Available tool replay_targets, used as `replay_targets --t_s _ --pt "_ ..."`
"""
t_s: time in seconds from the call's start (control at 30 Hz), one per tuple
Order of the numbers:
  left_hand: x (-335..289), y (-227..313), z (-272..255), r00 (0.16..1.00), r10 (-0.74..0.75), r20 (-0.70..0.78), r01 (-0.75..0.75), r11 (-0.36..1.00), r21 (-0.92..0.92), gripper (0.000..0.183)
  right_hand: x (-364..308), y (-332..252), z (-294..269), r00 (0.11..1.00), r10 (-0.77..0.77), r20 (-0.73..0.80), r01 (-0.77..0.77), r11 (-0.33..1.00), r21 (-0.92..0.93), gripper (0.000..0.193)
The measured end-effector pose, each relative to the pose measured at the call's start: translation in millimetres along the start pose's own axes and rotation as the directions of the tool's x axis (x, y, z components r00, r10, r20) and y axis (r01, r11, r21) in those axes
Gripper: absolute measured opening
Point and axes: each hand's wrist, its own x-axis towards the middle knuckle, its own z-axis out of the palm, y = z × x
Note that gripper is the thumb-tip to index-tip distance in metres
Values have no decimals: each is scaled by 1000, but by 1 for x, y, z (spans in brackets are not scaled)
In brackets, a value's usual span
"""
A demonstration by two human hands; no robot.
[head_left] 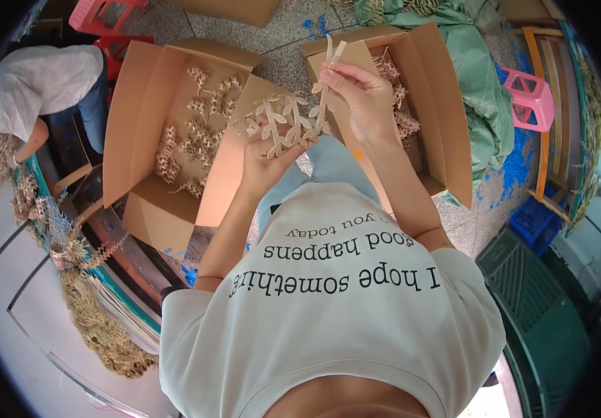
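A pale beige leaf garland [272, 125], curled into loops, is gathered in my left hand [264, 161], whose fingers close around its lower part. Between the thumb and fingers of my right hand [359, 87] is pinched the garland's upper end, where two thin tips stick up. A leafy strand runs down from there to the loops at my left hand. Both hands are over the gap between two open cardboard boxes. The left box [133, 115] holds several curled beige garlands [199, 143]; more curled pieces [405, 115] lie in the right box [447, 104].
At the far left another person [46, 83] bends over a table edge heaped with garlands [98, 320]. A green sheet [478, 97] bunches beside the right box. Further right are a pink stool [530, 101], blue scraps [513, 171] on the floor and a dark green chair [541, 306].
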Motion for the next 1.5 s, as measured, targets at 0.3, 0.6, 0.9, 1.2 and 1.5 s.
replay_targets --t_s 0.3,0.6,0.9,1.2,1.5 --pt "-13 -49 -22 997 -48 -64 53 995 83 11 23 48 22 985 168 44 -169 985 33 53" --pt "-59 -111 -84 873 -481 -79 388 783 -486 12 67 122 51 679 716 164 -667 694 -270 36" --pt "-107 -240 -202 710 -704 -33 596 625 -504 14 19 292 132 786 406 466 184 565 -804 52" --pt "-112 -348 -278 485 -737 -470 313 649 -694 33 54 452 200 430 801 416 34 446 -895 58" --pt "-124 -446 -243 344 -809 -477 308 577 -757 34 252 597 278 821 534 200 -62 433 -899 58"
